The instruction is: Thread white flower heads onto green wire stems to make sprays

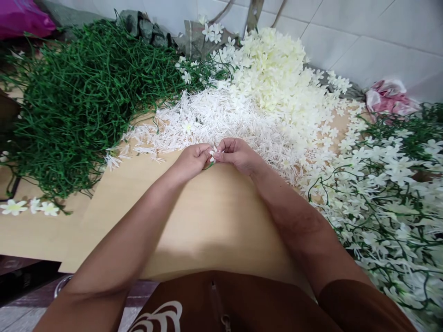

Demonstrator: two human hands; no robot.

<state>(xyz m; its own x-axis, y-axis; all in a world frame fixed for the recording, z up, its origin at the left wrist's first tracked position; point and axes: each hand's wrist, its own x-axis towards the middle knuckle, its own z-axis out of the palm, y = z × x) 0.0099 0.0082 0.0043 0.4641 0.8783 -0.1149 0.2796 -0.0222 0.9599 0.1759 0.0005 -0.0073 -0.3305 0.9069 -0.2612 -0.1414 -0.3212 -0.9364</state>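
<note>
Both hands meet over the near edge of a pile of thin white stamen-like pieces [221, 110]. Between them is a small white artificial flower [212, 156]. My right hand [238, 154] pinches it with thumb and fingertips. My left hand [194, 159] is closed around a green plastic stem [208, 166], whose end shows below the fingers. The flower and stem touch or nearly touch; the exact join is hidden by the fingertips.
A big heap of green stems [86, 101] lies left. Loose cream flower heads [273, 64] are piled at the back. Finished-looking flower sprays [387, 203] cover the right side. Several flowers [14, 207] lie at the left edge of the wooden table [221, 226]. A tiled wall [374, 46] stands behind.
</note>
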